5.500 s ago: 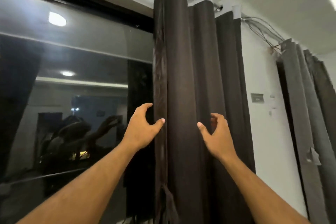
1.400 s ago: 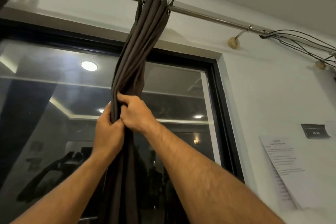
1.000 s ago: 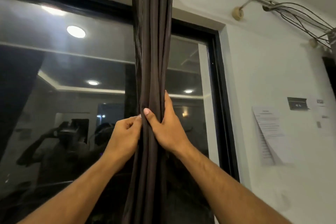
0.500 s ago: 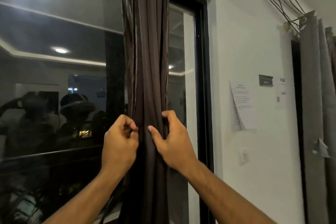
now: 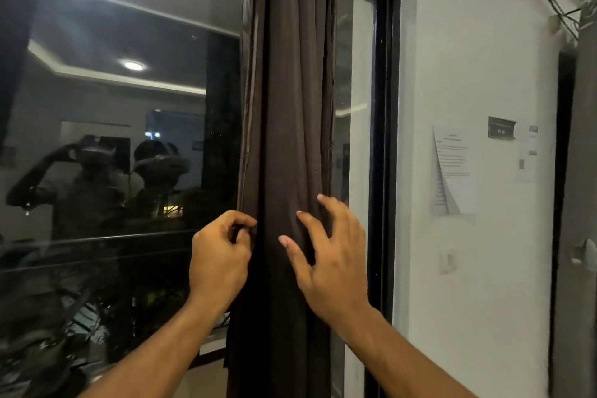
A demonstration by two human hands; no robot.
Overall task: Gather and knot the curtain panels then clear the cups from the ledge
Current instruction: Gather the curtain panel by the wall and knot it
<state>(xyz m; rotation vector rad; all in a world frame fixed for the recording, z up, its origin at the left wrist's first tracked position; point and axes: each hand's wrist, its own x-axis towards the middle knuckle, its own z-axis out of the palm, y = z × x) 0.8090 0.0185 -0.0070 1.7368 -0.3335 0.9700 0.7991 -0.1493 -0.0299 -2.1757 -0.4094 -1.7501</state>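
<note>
The dark brown curtain panel (image 5: 290,139) hangs bunched into one soft column before the window (image 5: 122,107), beside its black frame. It looks light, limp and slippery in folds, best taken around the whole bundle. The left hand (image 5: 219,255) pinches its left edge in a closed grip; the right hand (image 5: 329,255) rests spread-fingered against the cloth. A white wall (image 5: 468,58) with pinned paper notice (image 5: 452,171) stands rightward.

Both forearms extend forward and up. Left hand (image 5: 219,255) has fingers curled; right hand (image 5: 332,255) has fingers spread.
</note>
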